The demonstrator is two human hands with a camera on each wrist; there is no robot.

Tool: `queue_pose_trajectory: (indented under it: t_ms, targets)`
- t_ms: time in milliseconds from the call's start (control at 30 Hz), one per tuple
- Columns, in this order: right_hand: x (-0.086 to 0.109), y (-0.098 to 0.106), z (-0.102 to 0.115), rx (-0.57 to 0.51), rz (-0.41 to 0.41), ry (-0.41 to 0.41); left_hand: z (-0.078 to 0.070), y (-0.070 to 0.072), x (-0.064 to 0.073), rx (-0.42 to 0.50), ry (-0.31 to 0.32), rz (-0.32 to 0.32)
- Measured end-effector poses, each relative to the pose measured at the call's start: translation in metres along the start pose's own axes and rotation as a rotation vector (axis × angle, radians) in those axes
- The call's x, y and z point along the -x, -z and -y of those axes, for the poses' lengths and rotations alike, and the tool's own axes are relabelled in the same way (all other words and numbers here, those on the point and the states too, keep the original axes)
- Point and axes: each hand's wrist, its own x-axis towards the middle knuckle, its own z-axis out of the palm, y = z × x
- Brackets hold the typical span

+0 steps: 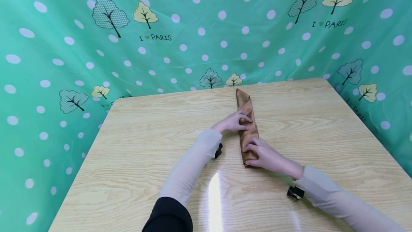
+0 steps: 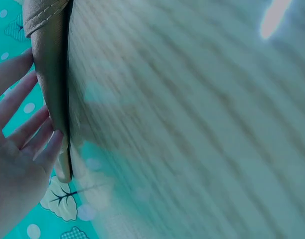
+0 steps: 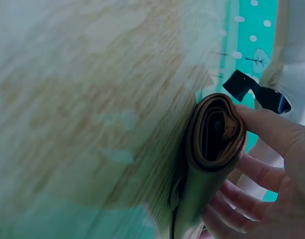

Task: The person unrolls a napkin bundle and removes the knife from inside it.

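A brown, satiny cloth (image 1: 247,108), rolled into a long narrow tube, lies on the wooden table and points away from me. Its stitched hem shows in the left wrist view, where my left hand (image 2: 18,144) rests loosely bent fingertips along the roll. In the head view that left hand (image 1: 234,122) touches the middle of the roll. Nearer to me, my right hand (image 1: 265,156) lies on the close end. The right wrist view shows the spiral layers of the rolled cloth (image 3: 202,164), with the thumb of my right hand (image 3: 272,169) touching its rim and the fingers against its upper side.
The pale wood-grain table (image 1: 128,160) spreads out on both sides of the roll. Behind it hangs a green dotted curtain (image 1: 180,63) with printed trees. A black wrist device (image 1: 295,193) sits at my right cuff.
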Motion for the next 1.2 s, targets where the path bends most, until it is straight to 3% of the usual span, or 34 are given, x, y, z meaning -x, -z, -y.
queue_pose_trajectory:
  t_ms: [333, 600, 733, 1000, 1200]
  targets:
    - [-0.004, 0.002, 0.002, 0.007, 0.029, -0.053, -0.001, 0.001, -0.002, 0.002, 0.020, 0.021]
    - [-0.003, 0.002, 0.003, 0.032, -0.022, -0.008, -0.001, 0.000, -0.004, -0.004, 0.050, 0.026]
    - [-0.001, 0.001, -0.001, -0.038, -0.031, -0.017, -0.001, -0.001, -0.003, 0.007, 0.055, 0.028]
    - [0.005, 0.005, -0.008, -0.234, -0.029, -0.149, -0.001, 0.000, -0.003, 0.025, 0.051, 0.034]
    - [0.010, 0.010, -0.008, -0.293, -0.089, -0.154, -0.001, -0.001, -0.004, 0.020, 0.044, 0.033]
